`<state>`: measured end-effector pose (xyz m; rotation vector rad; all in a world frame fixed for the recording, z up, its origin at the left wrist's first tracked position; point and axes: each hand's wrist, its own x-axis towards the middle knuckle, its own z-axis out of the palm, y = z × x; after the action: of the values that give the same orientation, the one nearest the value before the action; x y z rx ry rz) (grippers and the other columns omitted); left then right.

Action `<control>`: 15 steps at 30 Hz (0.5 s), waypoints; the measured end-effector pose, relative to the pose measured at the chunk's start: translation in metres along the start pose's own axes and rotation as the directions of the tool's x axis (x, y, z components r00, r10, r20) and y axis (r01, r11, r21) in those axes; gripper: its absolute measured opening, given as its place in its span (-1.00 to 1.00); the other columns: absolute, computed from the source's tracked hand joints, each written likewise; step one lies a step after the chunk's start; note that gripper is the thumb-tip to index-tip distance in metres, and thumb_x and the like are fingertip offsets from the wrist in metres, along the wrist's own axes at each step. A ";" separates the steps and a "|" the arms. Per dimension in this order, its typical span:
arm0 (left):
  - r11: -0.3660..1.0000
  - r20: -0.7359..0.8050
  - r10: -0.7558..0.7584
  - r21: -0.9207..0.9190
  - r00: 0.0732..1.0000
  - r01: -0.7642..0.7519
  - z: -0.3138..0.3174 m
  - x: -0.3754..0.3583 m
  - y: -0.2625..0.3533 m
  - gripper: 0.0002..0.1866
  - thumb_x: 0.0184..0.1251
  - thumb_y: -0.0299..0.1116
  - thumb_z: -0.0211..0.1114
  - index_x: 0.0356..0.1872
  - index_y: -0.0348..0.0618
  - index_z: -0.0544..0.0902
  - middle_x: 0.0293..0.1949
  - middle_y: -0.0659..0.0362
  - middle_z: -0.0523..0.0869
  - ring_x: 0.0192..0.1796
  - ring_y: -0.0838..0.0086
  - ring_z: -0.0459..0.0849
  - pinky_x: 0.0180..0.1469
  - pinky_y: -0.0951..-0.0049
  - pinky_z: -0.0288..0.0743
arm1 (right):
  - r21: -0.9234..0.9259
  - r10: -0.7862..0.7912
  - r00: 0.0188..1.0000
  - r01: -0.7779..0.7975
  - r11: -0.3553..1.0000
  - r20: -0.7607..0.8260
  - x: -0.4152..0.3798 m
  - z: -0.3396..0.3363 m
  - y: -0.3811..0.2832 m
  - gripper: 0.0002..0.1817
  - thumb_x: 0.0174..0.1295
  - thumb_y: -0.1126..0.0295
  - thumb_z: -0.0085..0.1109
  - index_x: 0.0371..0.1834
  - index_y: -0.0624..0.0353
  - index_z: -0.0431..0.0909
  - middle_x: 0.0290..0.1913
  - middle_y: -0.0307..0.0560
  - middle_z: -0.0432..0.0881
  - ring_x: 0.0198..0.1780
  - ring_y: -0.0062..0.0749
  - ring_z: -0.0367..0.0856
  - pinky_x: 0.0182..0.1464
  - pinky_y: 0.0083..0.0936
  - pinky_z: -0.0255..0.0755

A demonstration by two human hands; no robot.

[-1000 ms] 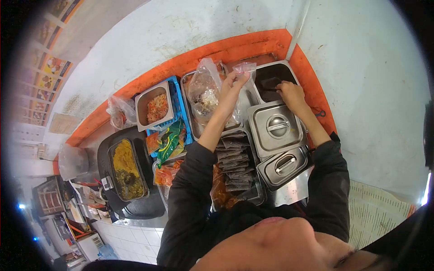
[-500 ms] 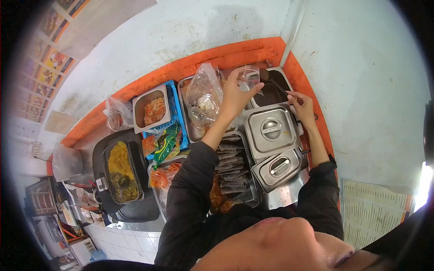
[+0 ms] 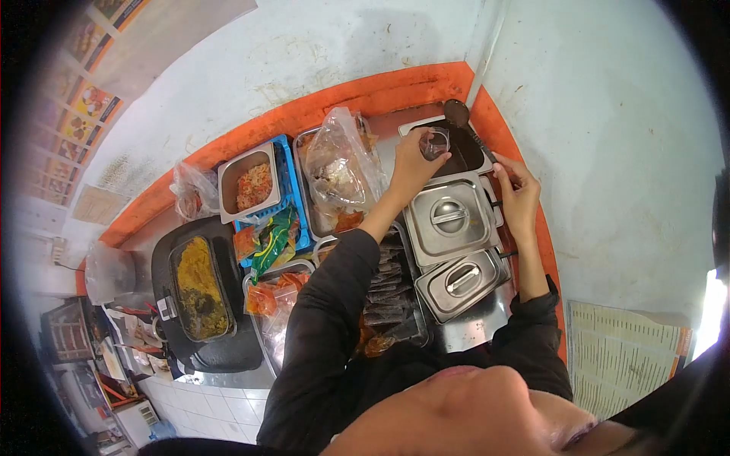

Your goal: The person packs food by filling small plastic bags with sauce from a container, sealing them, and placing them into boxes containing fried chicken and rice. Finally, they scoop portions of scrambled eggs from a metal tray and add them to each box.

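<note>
In my left hand [image 3: 411, 164] is a small clear plastic cup [image 3: 436, 144], gripped around its side above the near-left part of a steel pan [image 3: 485, 163] of dark brown sauce. My right hand [image 3: 518, 190] pinches the dark handle of a ladle [image 3: 456, 114] at the pan's right side. The ladle's bowl is raised near the pan's far rim, dark with sauce, to the upper right of the cup. Directly nearer to me sits a lidded steel pan [image 3: 426, 228], with a smaller lidded pan [image 3: 433, 298] in front of it.
Left of the pans, a tray holds a clear plastic bag [image 3: 334, 167]. Dark flat packets [image 3: 389, 292] fill another tray. Farther left are a steel container of shredded orange food [image 3: 254, 186], a blue basket [image 3: 284, 163] and a black pan of yellow food [image 3: 201, 266]. Walls rise behind and right.
The ladle's bowl has come up out of the sauce pan to its far rim. My left hand has brought the cup slightly down over the pan, and my right hand has shifted slightly.
</note>
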<state>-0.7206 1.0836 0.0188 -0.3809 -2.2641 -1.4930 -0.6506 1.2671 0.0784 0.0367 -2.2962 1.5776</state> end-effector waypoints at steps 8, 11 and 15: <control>1.000 -0.052 0.010 -0.017 0.999 -0.011 -0.003 0.002 0.003 -0.50 -0.16 -0.33 0.52 -0.17 -0.32 0.53 -0.29 0.05 0.61 -0.30 0.29 0.55 -0.20 0.33 0.44 | -0.468 -0.393 0.919 0.355 0.809 0.017 -0.010 0.012 0.016 -0.74 0.14 0.53 0.19 -0.08 0.11 0.62 -0.36 -0.13 0.57 -0.43 -0.38 0.56 -0.42 -0.56 0.41; 0.999 -0.022 -0.008 -0.046 1.000 0.007 -0.004 0.001 0.005 -0.50 -0.15 -0.35 0.51 -0.15 -0.32 0.53 -0.28 0.04 0.62 -0.33 0.31 0.56 -0.24 0.37 0.45 | -0.525 -0.546 0.838 0.471 0.709 0.014 -0.008 0.014 0.023 -0.70 0.11 0.54 0.19 -0.07 0.07 0.62 -0.35 -0.14 0.58 -0.42 -0.37 0.57 -0.43 -0.51 0.43; 0.997 -0.061 -0.001 -0.077 0.998 -0.004 -0.003 -0.001 0.004 -0.51 -0.14 -0.40 0.50 -0.14 -0.33 0.53 -0.28 0.03 0.63 -0.32 0.32 0.59 -0.25 0.39 0.47 | -0.618 -0.664 0.746 0.547 0.564 0.054 -0.004 0.012 0.028 -0.69 0.09 0.55 0.18 -0.06 0.09 0.62 -0.35 -0.13 0.58 -0.41 -0.36 0.59 -0.42 -0.48 0.45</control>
<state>-0.7178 1.0824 0.0224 -0.3550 -2.1637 -1.5733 -0.6563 1.2656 0.0481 0.4582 -2.1697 0.4365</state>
